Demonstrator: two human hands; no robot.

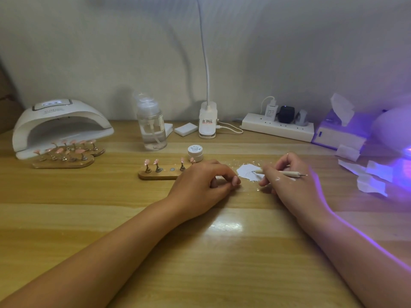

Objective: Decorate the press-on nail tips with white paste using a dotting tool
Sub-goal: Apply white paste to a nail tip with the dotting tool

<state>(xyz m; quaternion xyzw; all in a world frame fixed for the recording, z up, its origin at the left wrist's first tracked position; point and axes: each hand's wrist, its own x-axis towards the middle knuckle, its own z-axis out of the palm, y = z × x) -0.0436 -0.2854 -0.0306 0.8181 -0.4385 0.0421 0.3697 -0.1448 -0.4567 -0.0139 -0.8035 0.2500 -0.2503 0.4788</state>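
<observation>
Head view: left hand is resting on the table with its fingers curling in, pinching a pink nail tip at the fingertips. Right hand is gripping the dotting tool pen-style, with the tool end pointing left onto the white paste smeared on the table between both hands. Wooden holder is sitting just behind the left hand, carrying more pink tips on stands. Paste jar is standing behind the holder, lid on. Second holder is sitting by the nail lamp, far left.
</observation>
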